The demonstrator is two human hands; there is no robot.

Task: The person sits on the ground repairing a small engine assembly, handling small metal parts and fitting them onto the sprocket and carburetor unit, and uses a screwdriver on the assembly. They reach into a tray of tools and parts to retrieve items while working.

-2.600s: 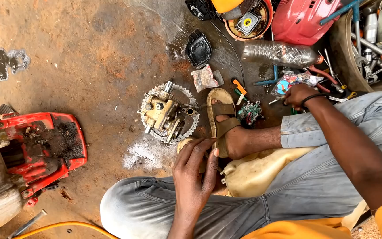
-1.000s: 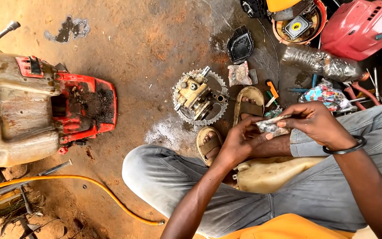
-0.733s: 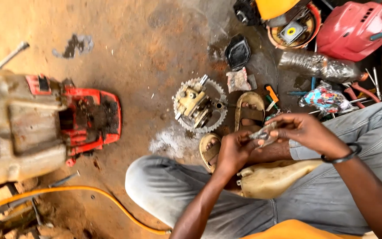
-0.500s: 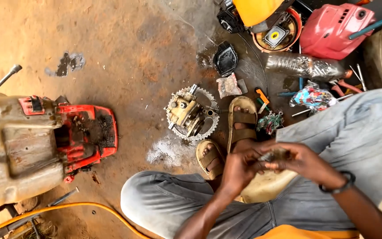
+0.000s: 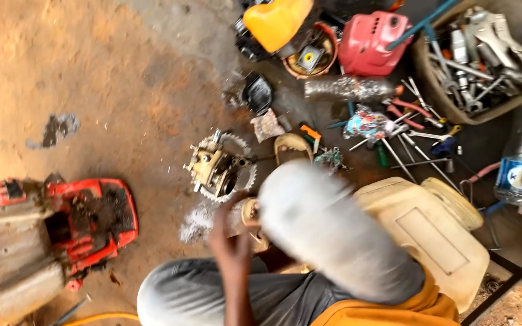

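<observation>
Down on the dirt floor (image 5: pixel 92 72), the person sits with grey trouser legs (image 5: pixel 200 296) drawn in close at the near edge, one knee (image 5: pixel 327 223) raised and blurred across the middle of the view. Only the left hand (image 5: pixel 229 232) shows, lifted in front of the lap, just near of a toothed metal engine part (image 5: pixel 220 168) that lies flat in the dust; the hand is smeared by motion and I cannot tell whether it is clenched, loose or grasping anything. The right hand is hidden behind the raised knee. Just beside the hand, toward the right, a tan sandal (image 5: pixel 252 217) rests on the ground, and a second sandal (image 5: pixel 292 148) lies a little farther off. A patch of pale shavings (image 5: pixel 197 222) sits to the left of the hand. Well off to the left stands a red, grimy machine housing (image 5: pixel 92 220), joined to a dull grey body (image 5: pixel 1 259). To the right of the knee lies a cream plastic tank (image 5: pixel 430 235). Farther back are an orange jug (image 5: pixel 276 21), a red engine cover (image 5: pixel 373 42), a clear plastic bottle (image 5: pixel 348 89) and a basket of spanners and pliers (image 5: pixel 478 60), with loose screwdrivers (image 5: pixel 412 145) scattered before it.
</observation>
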